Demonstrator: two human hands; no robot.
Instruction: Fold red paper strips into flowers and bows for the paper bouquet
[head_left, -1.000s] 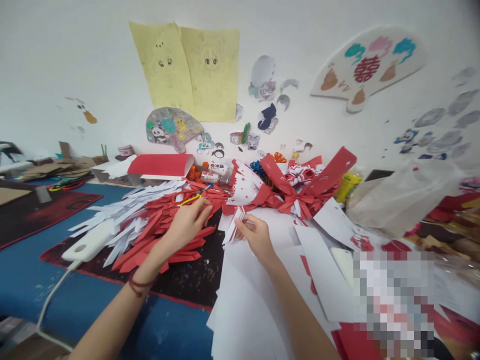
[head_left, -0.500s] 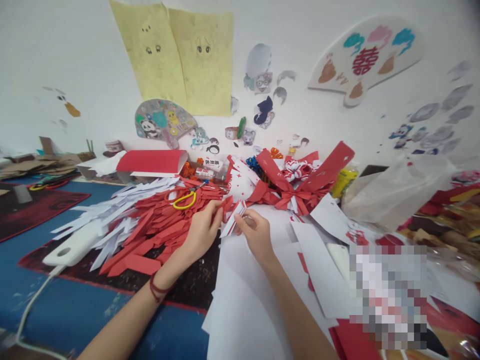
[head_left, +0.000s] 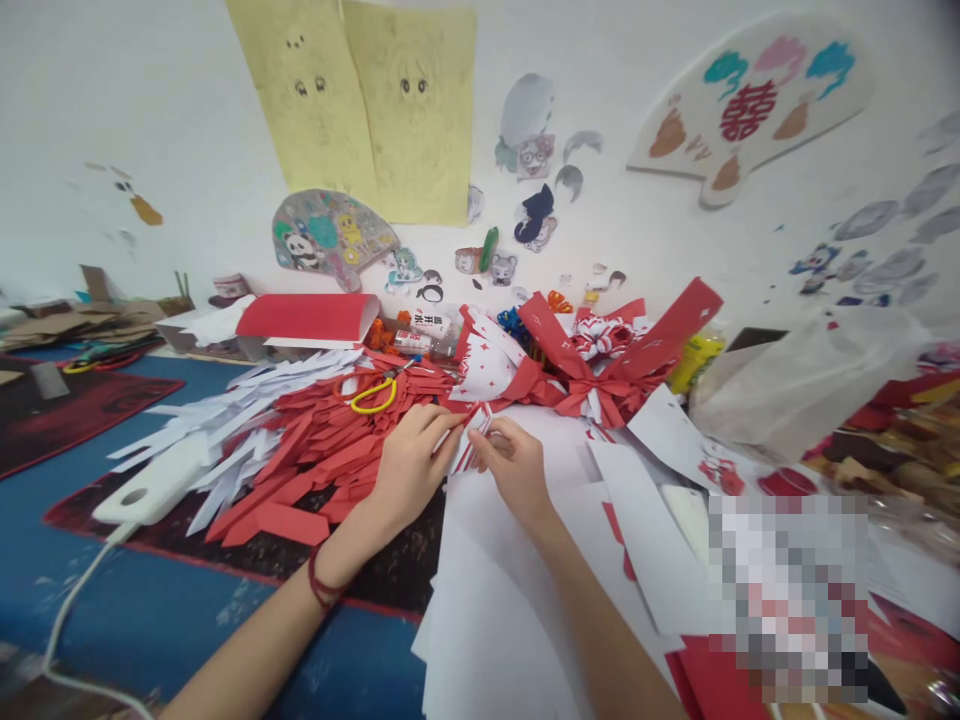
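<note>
My right hand [head_left: 516,465] pinches a small bundle of folded red and white paper strips [head_left: 466,452], its layered edges showing. My left hand [head_left: 412,462] meets it from the other side, its thumb and fingers closed on a red folded paper strip at the bundle's top edge. Fingers partly hide that red strip. Below both hands lie large white paper sheets [head_left: 510,600]. Beside my left hand spreads a heap of red paper strips [head_left: 330,450], with white paper strips [head_left: 247,410] further left. Yellow-handled scissors [head_left: 375,398] rest on the red heap.
Red and white folded-paper pieces [head_left: 615,370] stand against the wall behind my hands. A white power strip [head_left: 150,490] with a cord lies at left. A lying plastic bottle [head_left: 435,340] is at the back, a translucent plastic bag [head_left: 802,380] at right.
My left hand has moved slightly right, bringing its red strip against the bundle's top. The bundle has turned a little in my right fingers. The view has shifted slightly.
</note>
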